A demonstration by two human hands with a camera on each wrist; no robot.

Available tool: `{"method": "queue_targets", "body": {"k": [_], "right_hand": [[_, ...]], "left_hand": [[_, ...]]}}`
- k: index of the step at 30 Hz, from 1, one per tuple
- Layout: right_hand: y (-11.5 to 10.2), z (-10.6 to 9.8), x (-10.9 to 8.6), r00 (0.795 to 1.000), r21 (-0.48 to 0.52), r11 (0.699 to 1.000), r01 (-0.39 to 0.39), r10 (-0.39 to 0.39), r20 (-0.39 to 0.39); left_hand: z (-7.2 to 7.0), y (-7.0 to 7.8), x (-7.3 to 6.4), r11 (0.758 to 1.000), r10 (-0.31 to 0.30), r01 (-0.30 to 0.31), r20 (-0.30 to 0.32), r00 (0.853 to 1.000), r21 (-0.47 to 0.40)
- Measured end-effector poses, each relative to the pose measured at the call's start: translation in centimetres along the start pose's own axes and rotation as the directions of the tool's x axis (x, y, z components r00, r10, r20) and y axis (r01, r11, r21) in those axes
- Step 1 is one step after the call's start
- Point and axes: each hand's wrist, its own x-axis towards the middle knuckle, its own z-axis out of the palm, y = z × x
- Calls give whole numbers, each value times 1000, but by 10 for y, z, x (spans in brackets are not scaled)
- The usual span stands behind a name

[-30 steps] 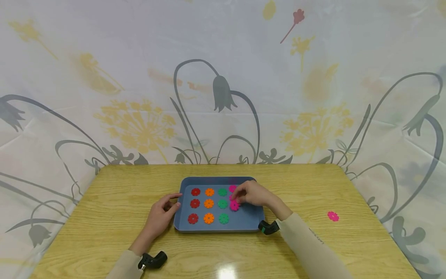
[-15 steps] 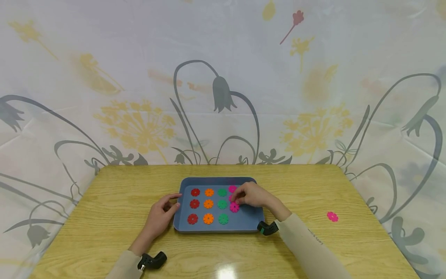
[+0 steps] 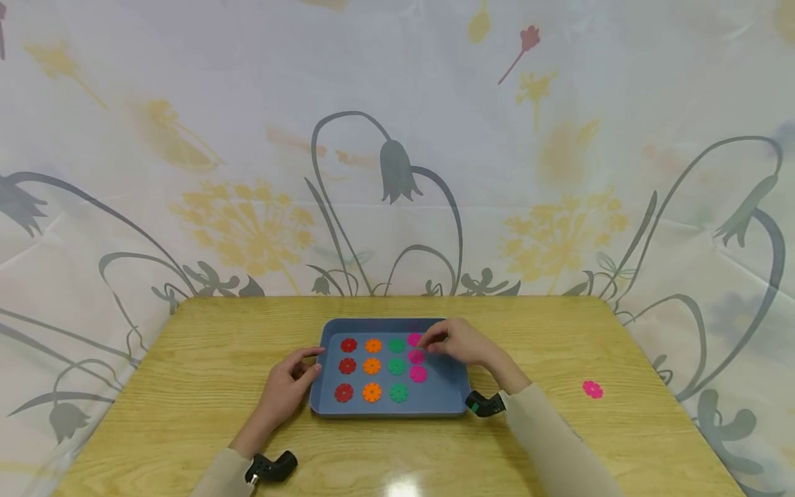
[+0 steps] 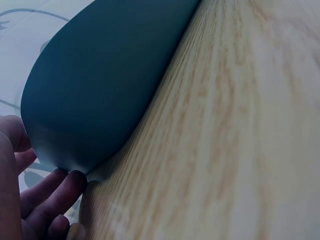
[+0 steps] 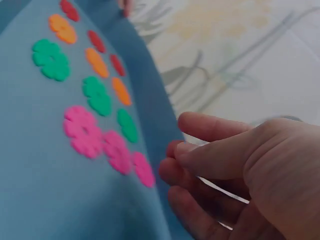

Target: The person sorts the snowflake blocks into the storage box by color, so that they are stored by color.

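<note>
A shallow blue tray (image 3: 444, 397) holds flat, notched, flower-shaped plastic discs in columns. From left to right come red discs (image 3: 347, 366), orange discs (image 3: 372, 366) and green discs (image 3: 397, 366), then three pink discs (image 5: 117, 152). The pink ones sit closer together than the rest. My left hand (image 3: 288, 386) grips the tray's left side; in the left wrist view its fingers (image 4: 60, 195) press against the outer wall. Over the pink column hovers my right hand (image 3: 459, 343), its fingers loosely bent and nothing between them.
One more pink disc (image 3: 593, 389) lies on the wooden table (image 3: 534, 331), to the right of the tray beyond the right forearm. Behind the table hangs a flower-printed cloth (image 3: 248, 138). Each wrist wears a black camera mount (image 3: 271, 466).
My right hand has let go of the nearest pink disc, which now lies flat in the tray, and has risen slightly right and away. The left hand has stayed put.
</note>
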Motion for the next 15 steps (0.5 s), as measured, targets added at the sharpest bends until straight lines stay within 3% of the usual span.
{"method": "queue_targets", "body": {"k": [4, 9, 11, 15], "right_hand": [[4, -16, -13, 996, 24, 999, -22, 24, -89], [13, -37, -36, 982, 48, 997, -64, 71, -173], [18, -45, -48, 975, 52, 995, -89, 98, -198], [31, -58, -73, 960, 57, 989, -139, 149, -239]], "left_hand": [[0, -1, 0, 1000, 6, -6, -2, 1000, -8], [-5, 26, -3, 1000, 3, -3, 22, 1000, 7], [-5, 25, -3, 1000, 18, -18, 31, 999, 17], [-2, 3, -1, 1000, 24, -25, 22, 999, 11]]}}
